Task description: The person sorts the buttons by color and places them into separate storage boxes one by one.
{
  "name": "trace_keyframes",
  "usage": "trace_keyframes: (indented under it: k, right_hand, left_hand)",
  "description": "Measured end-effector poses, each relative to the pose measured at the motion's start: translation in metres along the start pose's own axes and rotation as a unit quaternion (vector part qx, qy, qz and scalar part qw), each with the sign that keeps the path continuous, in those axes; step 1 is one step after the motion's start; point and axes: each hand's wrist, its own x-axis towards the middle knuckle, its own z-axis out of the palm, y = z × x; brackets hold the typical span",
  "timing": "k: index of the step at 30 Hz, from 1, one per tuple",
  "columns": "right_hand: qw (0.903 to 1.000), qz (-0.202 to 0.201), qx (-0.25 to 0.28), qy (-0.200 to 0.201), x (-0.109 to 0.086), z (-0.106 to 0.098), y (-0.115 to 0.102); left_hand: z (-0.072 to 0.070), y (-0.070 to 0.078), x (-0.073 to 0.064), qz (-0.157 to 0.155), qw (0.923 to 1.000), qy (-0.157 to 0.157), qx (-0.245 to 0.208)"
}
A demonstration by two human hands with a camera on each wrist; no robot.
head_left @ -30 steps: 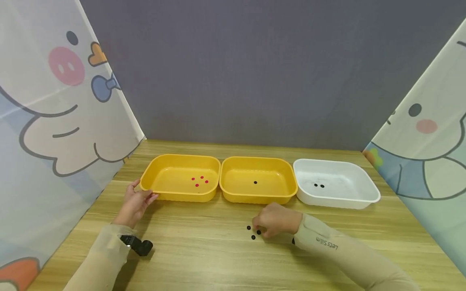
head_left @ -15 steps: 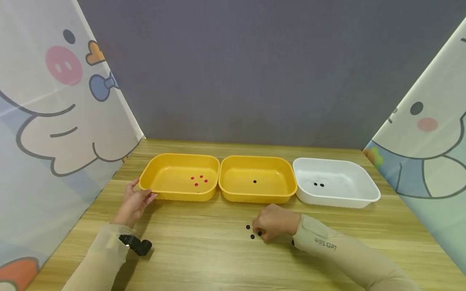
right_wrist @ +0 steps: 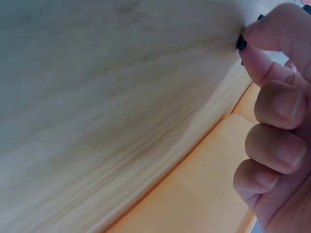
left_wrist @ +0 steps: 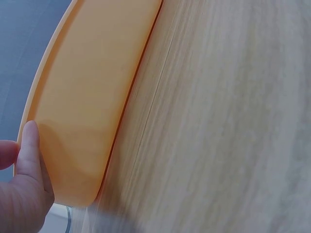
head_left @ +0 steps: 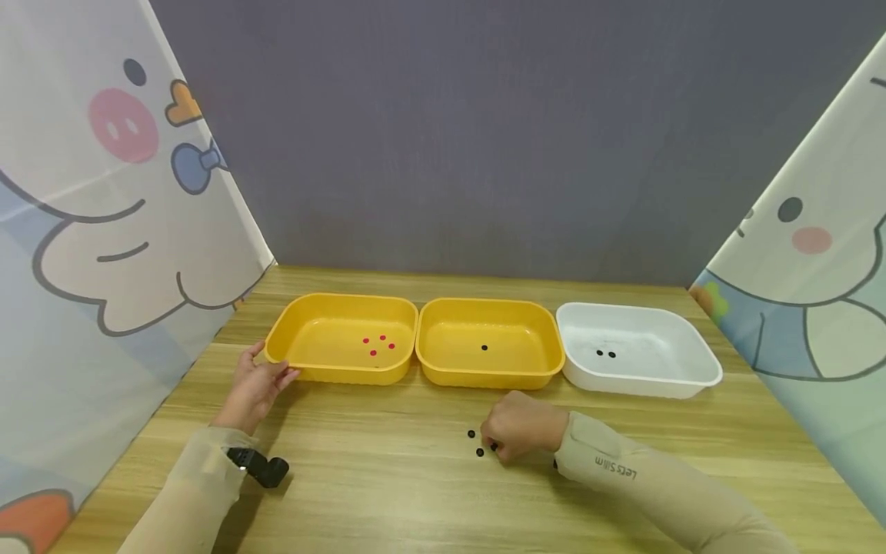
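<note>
My right hand is low over the wooden table, in front of the middle yellow bin. Between its thumb and index finger it pinches a small black disc; the other fingers are curled. Two more black discs, one behind the other, lie just left of that hand. At the far left, my left hand grips the near left corner of a yellow bin. In the left wrist view its thumb lies against the bin's wall. Several red discs sit inside this bin.
A second yellow bin, with one black disc, stands against the first. To its right is a white bin with two black discs. A grey panel rises behind the table, and cartoon-printed sheets flank it.
My right thumb and index finger have closed in on the rightmost loose black disc, which has shifted slightly toward me. My left hand keeps its place on the bin.
</note>
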Motion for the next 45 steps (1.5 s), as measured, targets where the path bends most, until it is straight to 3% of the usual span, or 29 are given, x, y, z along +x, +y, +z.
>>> trace_keyframes:
  k: [7,22,34,45]
  right_hand:
    - [0.9996,0.01,0.002,-0.025,0.003,0.001,-0.001]
    - [0.9985,0.028,0.045,-0.01,0.002,0.004,0.001]
    - [0.9971,0.056,0.039,-0.033,-0.002,0.008,0.003]
    - [0.9951,0.057,0.07,0.041,-0.012,-0.007,0.014]
  left_hand:
    - [-0.001,-0.002,0.0,0.009,0.9999,-0.003,0.013]
    - [-0.003,-0.003,-0.001,0.026,0.9993,0.001,0.027]
    - [-0.003,-0.008,-0.001,0.023,0.9997,0.007,0.01]
    - [0.0,-0.006,-0.003,0.026,0.9997,0.003,0.002]
